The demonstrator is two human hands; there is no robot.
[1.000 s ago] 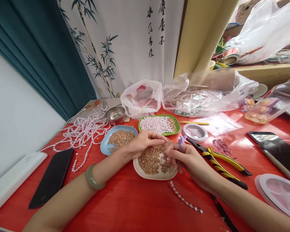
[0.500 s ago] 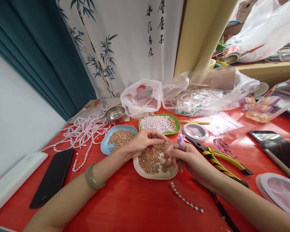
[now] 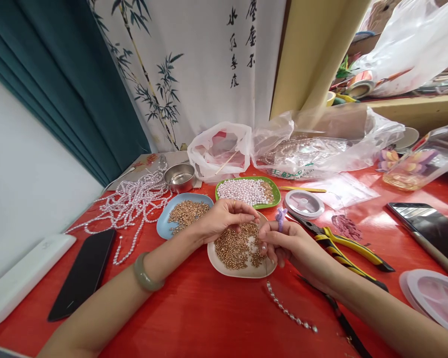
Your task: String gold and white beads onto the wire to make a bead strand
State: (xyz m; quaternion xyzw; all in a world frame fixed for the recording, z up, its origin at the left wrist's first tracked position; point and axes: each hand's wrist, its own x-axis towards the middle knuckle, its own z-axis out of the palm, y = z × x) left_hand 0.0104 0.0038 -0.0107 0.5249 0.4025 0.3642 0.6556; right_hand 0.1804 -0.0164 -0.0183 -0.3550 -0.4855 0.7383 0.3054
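My left hand (image 3: 226, 221) hovers over a white dish (image 3: 242, 269) of small gold beads, its fingertips pinched together on something too small to name. My right hand (image 3: 287, 243) is at the dish's right rim, fingers pinched on a thin thread from which a short strand of pearl beads (image 3: 289, 313) trails onto the red table. A purple ring sits on one right finger. A blue dish (image 3: 164, 226) of gold beads and a green dish (image 3: 272, 191) of white pearls lie just behind.
Yellow-handled pliers (image 3: 343, 248), a clear cord spool (image 3: 304, 204), plastic bags (image 3: 321, 144), a steel bowl (image 3: 179, 176), pearl strands (image 3: 134, 204), a black phone (image 3: 84, 271), a white case (image 3: 18, 278), another phone (image 3: 429, 231), a round lid (image 3: 433, 298).
Both hands stay over the white dish; fingertips shift only slightly. The view has drifted a little.
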